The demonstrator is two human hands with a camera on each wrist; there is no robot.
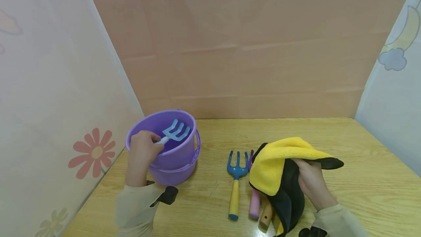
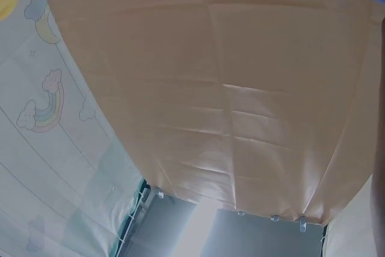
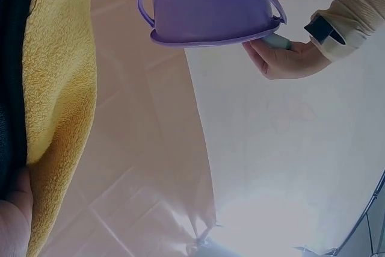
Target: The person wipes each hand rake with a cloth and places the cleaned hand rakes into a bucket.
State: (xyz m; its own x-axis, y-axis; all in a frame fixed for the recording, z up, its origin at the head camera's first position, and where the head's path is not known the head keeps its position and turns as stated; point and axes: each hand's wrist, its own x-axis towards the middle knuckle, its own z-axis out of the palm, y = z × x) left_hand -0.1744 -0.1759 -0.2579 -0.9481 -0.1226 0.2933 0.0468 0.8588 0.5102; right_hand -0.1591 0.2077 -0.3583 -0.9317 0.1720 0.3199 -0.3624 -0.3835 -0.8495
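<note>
Over the mouth of a purple bucket (image 1: 175,160), my left hand (image 1: 144,151) grips the pale handle of a light blue hand rake (image 1: 171,134), its tines pointing up and away over the opening. In the right wrist view, that hand (image 3: 289,61) shows beside the bucket's rim (image 3: 204,43). My right hand (image 1: 311,182) pinches a cloth (image 1: 268,173), yellow on one face and dark grey on the other, which hangs down in folds. The right wrist view shows the thumb (image 3: 17,215) against the cloth's yellow pile (image 3: 63,82).
Left of the cloth, a blue garden fork (image 1: 235,195) with a yellow handle lies on the wooden table (image 1: 204,211). A pink handle (image 1: 254,206) and a wooden handle (image 1: 266,215) stick out from under the cloth. A brown sheet (image 1: 250,54) covers the back.
</note>
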